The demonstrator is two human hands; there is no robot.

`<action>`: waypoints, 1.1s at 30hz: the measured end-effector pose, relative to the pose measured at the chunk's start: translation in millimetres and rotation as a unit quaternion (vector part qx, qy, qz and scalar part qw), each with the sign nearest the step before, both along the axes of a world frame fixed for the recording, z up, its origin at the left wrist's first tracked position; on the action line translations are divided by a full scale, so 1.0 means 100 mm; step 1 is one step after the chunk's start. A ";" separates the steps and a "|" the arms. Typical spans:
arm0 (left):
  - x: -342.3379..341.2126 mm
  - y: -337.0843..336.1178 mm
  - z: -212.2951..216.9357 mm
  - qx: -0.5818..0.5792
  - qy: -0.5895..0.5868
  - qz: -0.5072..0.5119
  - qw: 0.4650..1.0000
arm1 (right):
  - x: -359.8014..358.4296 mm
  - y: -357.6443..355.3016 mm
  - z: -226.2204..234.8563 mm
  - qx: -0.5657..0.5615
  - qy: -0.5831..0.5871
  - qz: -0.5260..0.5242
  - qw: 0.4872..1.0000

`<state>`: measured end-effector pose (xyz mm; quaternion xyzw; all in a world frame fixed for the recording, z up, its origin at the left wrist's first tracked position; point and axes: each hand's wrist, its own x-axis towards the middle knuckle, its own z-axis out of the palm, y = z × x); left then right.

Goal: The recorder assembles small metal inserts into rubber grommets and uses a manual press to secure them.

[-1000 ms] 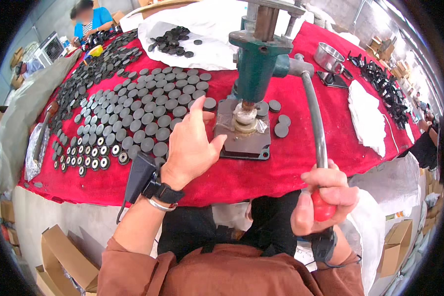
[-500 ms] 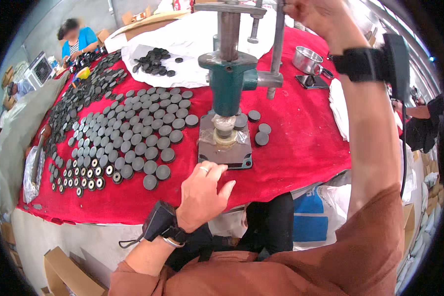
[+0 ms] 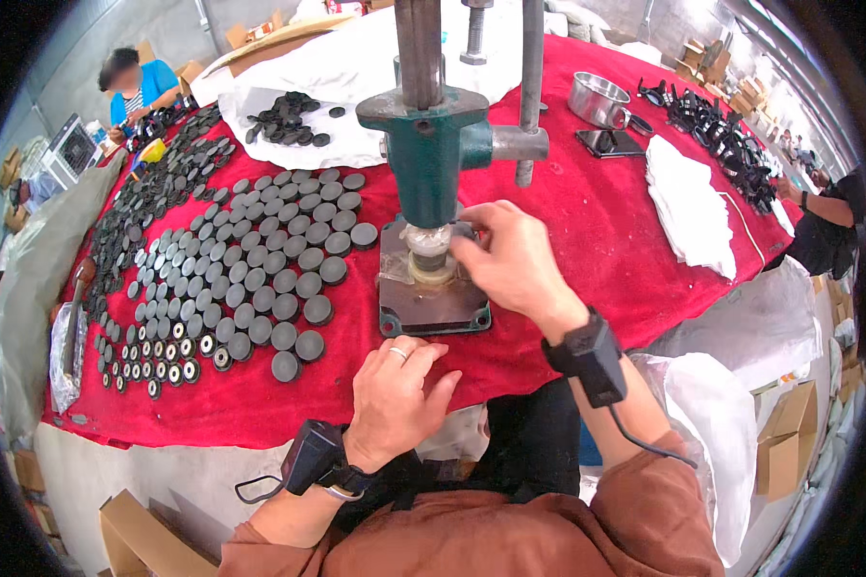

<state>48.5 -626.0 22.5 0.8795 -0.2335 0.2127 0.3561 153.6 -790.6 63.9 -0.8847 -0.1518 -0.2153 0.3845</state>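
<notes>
A green hand press [image 3: 430,163] stands in front of me on a dark metal base plate [image 3: 431,310]. Under its plastic-wrapped ram sits a pale ring-shaped holder [image 3: 433,274]. My right hand [image 3: 515,260] reaches in from the right of the ram, thumb and forefinger closed around a dark grey round cap [image 3: 465,231], which they partly cover. At the plate's near edge lies my left hand [image 3: 397,396], empty, its fingers loosely bent and thumb apart. Many grey round caps [image 3: 284,306] spread over the cloth left of the press; several near ones show pale ringed faces.
Red cloth [image 3: 587,231] covers the table. Smaller black pieces [image 3: 284,120] lie on white sheeting behind. A steel pot [image 3: 597,101], a phone [image 3: 611,144] and white fabric [image 3: 683,207] lie at the right. One person works far left; another person's hand [image 3: 789,189] is at far right.
My right hand has left the press lever at the top and come down beside the ram, onto a cap. My left hand stays near the plate's edge. The view has shifted slightly.
</notes>
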 end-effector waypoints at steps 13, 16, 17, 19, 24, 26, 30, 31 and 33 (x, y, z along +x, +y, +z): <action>0.08 -0.08 0.00 -0.110 0.081 -0.018 0.991 | 0.09 -0.09 -0.04 -0.070 0.012 0.148 0.986; 0.11 -0.18 0.06 -0.169 0.095 -0.012 0.981 | 0.05 -0.17 0.03 -0.037 0.040 0.146 0.988; 0.12 -0.21 0.07 -0.198 0.102 -0.007 0.975 | 0.01 -0.19 0.02 -0.036 0.040 0.147 0.988; 0.17 -0.27 0.09 -0.203 0.112 -0.001 0.973 | -0.13 -0.27 -0.04 0.279 0.199 0.178 0.922; 0.26 -0.46 0.14 -0.254 0.004 -0.015 0.967 | -0.54 -0.38 -0.05 0.512 0.302 0.221 0.773; 0.23 -0.55 0.15 -0.255 -0.005 -0.015 0.967 | -0.63 -0.42 -0.06 0.509 0.298 0.206 0.781; 0.18 -0.66 0.12 -0.271 -0.004 -0.005 0.962 | -0.75 -0.50 -0.07 0.499 0.289 0.189 0.795; 0.17 -0.68 0.11 -0.270 -0.018 -0.003 0.963 | -0.78 -0.51 -0.08 0.484 0.277 0.191 0.808; 0.16 -0.72 0.10 -0.268 -0.032 -0.003 0.963 | -0.85 -0.53 -0.08 0.502 0.265 0.169 0.806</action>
